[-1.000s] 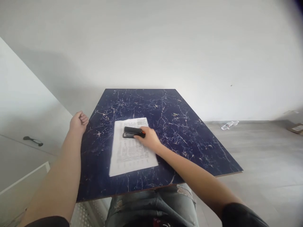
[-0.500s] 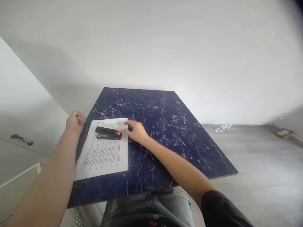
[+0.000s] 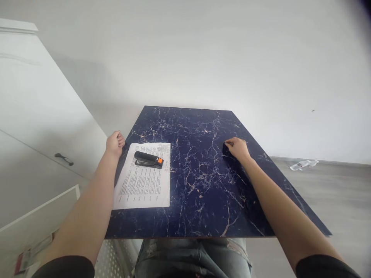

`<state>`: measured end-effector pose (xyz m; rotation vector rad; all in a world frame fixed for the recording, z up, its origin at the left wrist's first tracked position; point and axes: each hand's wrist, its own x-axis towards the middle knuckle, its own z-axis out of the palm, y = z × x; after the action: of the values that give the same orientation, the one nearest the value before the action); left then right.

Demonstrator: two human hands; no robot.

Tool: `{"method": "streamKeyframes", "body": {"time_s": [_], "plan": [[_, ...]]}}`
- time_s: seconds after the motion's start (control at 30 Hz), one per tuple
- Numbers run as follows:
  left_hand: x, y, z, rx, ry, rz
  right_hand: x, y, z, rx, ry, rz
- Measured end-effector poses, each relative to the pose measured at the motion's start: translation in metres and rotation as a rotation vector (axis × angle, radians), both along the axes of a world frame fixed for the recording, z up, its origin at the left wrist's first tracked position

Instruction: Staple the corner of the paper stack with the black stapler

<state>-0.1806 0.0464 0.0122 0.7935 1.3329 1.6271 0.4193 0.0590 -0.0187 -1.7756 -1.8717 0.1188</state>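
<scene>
A black stapler [image 3: 148,159] with an orange patch at its right end lies on printed sheets of paper [image 3: 140,189] on the left part of the dark blue marbled table [image 3: 199,208]. My left hand [image 3: 115,143] is curled into a fist at the table's left edge, beside the paper's upper left corner; nothing shows in it. Over on the table's right side, my right hand [image 3: 238,148] is low on the surface, thumb and fingers pinched together. A tiny pale bit shows at the fingertips, too small to name.
A pale wall [image 3: 203,58] rises behind the table's far edge. To the left stands a white cabinet [image 3: 43,104] with a dark handle [image 3: 64,158]. A clear plastic wrapper or bottle [image 3: 303,165] lies on the grey floor [image 3: 342,197] at right.
My right hand has left the stapler's orange end and moved across to the table's right side, where a small pale thing lay. The view has swung; left hand, stapler and paper keep their places.
</scene>
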Motion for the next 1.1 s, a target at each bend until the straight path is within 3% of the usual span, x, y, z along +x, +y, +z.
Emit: {"method": "streamKeyframes", "body": {"time_s": [0.1, 0.23, 0.37, 0.5, 0.7, 0.9, 0.97, 1.03, 1.1], "plan": [[0.003, 0.0, 0.0, -0.002, 0.014, 0.018, -0.063, 0.01, 0.006, 0.017, 0.146, 0.074], [0.005, 0.001, -0.003, 0.01, 0.039, 0.036, -0.192, 0.022, 0.018, 0.007, 0.305, 0.349], [0.005, 0.002, -0.007, 0.019, 0.08, 0.062, -0.311, 0.035, 0.031, -0.059, 0.256, 0.549], [0.006, 0.004, -0.01, 0.026, 0.115, 0.081, -0.374, 0.051, 0.034, -0.124, 0.209, 0.624], [0.007, 0.007, -0.013, 0.02, 0.147, 0.093, -0.388, 0.061, 0.025, -0.19, 0.186, 0.671], [0.007, 0.008, -0.013, 0.023, 0.163, 0.093, -0.364, 0.038, 0.035, -0.15, 0.285, 0.58], [0.006, 0.008, -0.013, 0.026, 0.165, 0.094, -0.346, 0.012, 0.039, -0.184, 0.435, 0.681], [0.007, 0.007, -0.013, 0.027, 0.168, 0.093, -0.328, -0.02, 0.04, -0.294, 0.609, 0.936], [0.007, 0.007, -0.013, 0.026, 0.173, 0.095, -0.313, -0.052, 0.038, -0.343, 0.597, 1.076]]}}
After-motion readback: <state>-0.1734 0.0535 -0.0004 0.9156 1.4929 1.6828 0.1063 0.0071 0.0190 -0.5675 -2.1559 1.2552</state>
